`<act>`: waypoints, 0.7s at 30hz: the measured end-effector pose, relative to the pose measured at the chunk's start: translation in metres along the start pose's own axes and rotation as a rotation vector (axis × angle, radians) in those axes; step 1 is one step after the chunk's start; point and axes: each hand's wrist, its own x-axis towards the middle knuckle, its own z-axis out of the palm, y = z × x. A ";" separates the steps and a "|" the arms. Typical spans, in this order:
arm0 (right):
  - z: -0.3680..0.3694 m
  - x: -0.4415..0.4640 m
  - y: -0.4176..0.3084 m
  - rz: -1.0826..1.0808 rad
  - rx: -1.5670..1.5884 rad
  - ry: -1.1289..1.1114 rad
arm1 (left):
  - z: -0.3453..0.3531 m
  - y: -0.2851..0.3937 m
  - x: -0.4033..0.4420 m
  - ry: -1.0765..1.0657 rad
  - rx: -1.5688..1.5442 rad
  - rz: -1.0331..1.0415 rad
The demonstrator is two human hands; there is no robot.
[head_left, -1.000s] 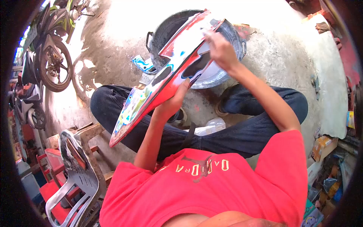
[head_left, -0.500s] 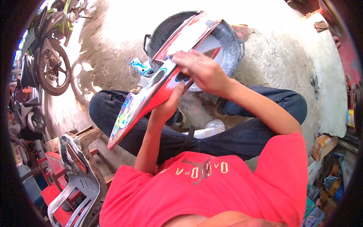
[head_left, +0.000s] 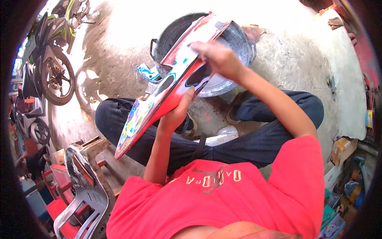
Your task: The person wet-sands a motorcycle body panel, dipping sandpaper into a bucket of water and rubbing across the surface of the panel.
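A long pointed panel (head_left: pixel 171 89), red and white with blue-edged patches, slants over my legs and across a round dark basin (head_left: pixel 238 38). My left hand (head_left: pixel 178 112) grips the panel's lower edge near its middle, the thumb on the red surface. On the panel's upper part lies my right hand (head_left: pixel 219 57), blurred, its fingers pressed together; whatever may be under them is hidden. Pale liquid or a pale bottom shows inside the basin. Beside the basin, on the floor, is a small blue and white piece (head_left: pixel 149 73).
Motorcycles (head_left: pixel 57 75) stand at the left. A grey plastic chair (head_left: pixel 89 191) is at the lower left. Between my crossed legs lies a clear plastic bag (head_left: pixel 223 136). A cardboard box (head_left: pixel 343 150) and assorted items are at the right.
My right hand moved from the panel's upper right end down toward its middle, then slightly back up. My left hand keeps its hold, and the panel has shifted slightly.
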 end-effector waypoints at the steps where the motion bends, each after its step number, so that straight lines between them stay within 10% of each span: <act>1: 0.000 -0.006 0.031 0.078 -0.131 0.029 | 0.001 -0.001 0.000 -0.001 0.028 -0.012; 3: -0.017 -0.011 0.064 0.616 -0.131 -0.008 | 0.000 0.000 0.000 -0.019 0.060 0.052; 8: -0.016 -0.054 0.119 0.949 -0.279 -0.177 | -0.005 0.007 0.004 0.017 0.138 0.150; 11: 0.015 -0.095 0.136 0.895 -0.326 -0.590 | -0.005 0.005 0.007 0.042 -0.003 0.055; 16: 0.104 -0.192 0.176 0.651 -0.261 -0.622 | -0.017 0.001 0.012 0.023 0.053 0.029; 21: 0.158 -0.166 0.128 0.917 -0.152 -0.841 | -0.026 0.004 0.017 0.016 0.082 -0.018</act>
